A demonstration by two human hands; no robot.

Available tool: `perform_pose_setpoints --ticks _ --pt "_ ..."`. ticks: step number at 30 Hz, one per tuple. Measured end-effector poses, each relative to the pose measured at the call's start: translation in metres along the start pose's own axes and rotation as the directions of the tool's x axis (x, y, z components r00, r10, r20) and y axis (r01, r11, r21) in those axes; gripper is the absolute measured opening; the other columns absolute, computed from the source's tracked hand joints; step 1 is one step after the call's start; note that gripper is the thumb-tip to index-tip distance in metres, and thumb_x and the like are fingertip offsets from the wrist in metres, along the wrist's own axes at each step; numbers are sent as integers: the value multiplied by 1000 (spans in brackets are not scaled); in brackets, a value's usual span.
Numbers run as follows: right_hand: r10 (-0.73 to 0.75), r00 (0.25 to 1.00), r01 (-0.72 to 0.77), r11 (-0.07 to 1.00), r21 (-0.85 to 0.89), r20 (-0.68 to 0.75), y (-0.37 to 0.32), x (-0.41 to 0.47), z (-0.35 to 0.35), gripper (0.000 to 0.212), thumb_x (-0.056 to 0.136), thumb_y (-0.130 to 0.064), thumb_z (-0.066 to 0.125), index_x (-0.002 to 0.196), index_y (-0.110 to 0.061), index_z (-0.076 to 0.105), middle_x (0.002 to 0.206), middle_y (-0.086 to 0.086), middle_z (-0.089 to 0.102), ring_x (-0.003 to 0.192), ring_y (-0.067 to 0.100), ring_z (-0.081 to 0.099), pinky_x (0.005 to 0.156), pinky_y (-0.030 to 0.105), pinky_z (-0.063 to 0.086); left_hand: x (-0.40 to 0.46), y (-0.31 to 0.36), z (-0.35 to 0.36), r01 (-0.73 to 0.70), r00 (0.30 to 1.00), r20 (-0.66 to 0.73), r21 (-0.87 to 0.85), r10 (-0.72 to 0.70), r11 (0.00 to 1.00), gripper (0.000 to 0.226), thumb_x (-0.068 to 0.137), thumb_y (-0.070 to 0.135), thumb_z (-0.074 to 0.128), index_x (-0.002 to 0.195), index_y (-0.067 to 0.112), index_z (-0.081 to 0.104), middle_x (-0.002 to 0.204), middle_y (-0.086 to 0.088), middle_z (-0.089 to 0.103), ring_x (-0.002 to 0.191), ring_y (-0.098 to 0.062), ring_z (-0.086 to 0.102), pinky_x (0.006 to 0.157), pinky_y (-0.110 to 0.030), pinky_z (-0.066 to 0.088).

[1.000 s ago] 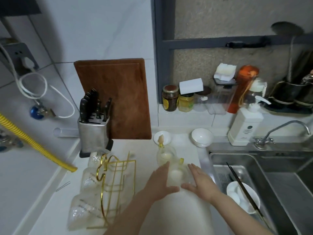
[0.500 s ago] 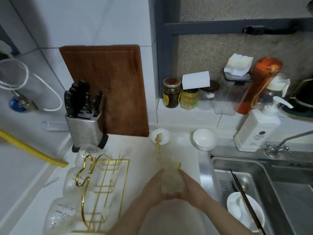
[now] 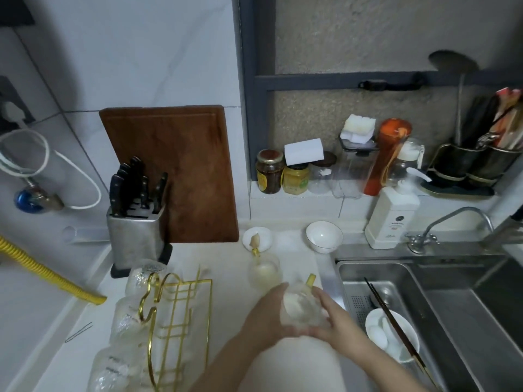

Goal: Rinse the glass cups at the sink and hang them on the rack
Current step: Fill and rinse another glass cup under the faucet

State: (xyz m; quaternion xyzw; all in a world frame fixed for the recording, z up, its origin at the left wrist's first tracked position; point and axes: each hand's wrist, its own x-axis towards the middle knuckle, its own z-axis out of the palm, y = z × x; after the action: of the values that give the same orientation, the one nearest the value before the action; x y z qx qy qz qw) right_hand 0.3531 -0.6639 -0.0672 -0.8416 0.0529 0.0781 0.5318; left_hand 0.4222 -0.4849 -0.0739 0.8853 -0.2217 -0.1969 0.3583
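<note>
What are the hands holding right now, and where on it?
Both hands hold one glass cup by its body: left hand and right hand wrap opposite sides; its yellow handle sticks out ungripped.

I cannot see the base of the glass cup [image 3: 301, 306] between my hands: my left hand [image 3: 266, 321] and right hand [image 3: 334, 318] cover its sides, and its clear wall blurs into the pale counter. Both forearms run off the bottom edge. Left of my left hand, the glasses [image 3: 124, 321] on the gold rack [image 3: 175, 315] smear together, so I cannot count them, and the lowest is cut by the frame. Right of my right hand, the chopsticks [image 3: 396, 329] over the white dish [image 3: 407, 335] leave the picture at the bottom. The soap bottle's label [image 3: 394, 226] beyond is too small to read.
</note>
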Motion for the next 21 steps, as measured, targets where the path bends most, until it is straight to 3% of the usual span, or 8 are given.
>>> perform_pose_setpoints --ticks 3,7,11,14,18,21 --pt "-6 996 11 998 54 -87 -9 -30 -6 74 61 -52 83 122 -48 40 122 -32 53 110 -25 44 83 -1 38 -10 19 -2 -93 995 23 -9 94 996 100 75 38 80 152 19 19 158 4 23 144 -10 23 110 -17 20" --pt "4 981 15 995 98 -195 -13 -72 -23 77 66 -41 84 132 -39 44 128 -25 57 121 -6 51 100 19 40 -21 56 5 -213 976 52 -23 214 977 100 73 37 82 151 19 23 153 5 29 141 -8 28 108 -15 22" --pt "-8 955 22 999 44 -298 -18 -119 -51 66 70 -31 83 123 -44 46 118 -33 58 113 -11 53 89 17 46 -29 101 25 -310 942 123 -39 312 950 98 70 35 84 149 22 28 141 13 33 132 0 32 103 -12 26" --pt "-36 930 39 999 2 -367 -15 -152 -78 72 68 -29 86 129 -35 49 125 -19 59 118 0 55 101 27 46 -33 137 47 -358 920 156 -43 360 933 102 67 42 85 149 23 29 146 9 36 138 -6 32 111 -20 28" --pt "-29 906 28 1000 -9 -423 3 -192 -115 79 64 -35 87 133 -31 46 127 -13 61 119 6 57 104 32 44 -40 184 79 -402 895 198 -30 400 915 102 72 37 83 152 21 21 149 6 29 140 -8 28 111 -19 23" --pt "-26 896 18 1000 -22 -443 18 -221 -145 76 66 -28 87 130 -36 46 127 -18 59 118 -3 55 100 18 41 -43 215 109 -425 882 205 -47 425 904 97 72 31 84 150 22 26 145 7 33 131 -1 29 104 -16 24"
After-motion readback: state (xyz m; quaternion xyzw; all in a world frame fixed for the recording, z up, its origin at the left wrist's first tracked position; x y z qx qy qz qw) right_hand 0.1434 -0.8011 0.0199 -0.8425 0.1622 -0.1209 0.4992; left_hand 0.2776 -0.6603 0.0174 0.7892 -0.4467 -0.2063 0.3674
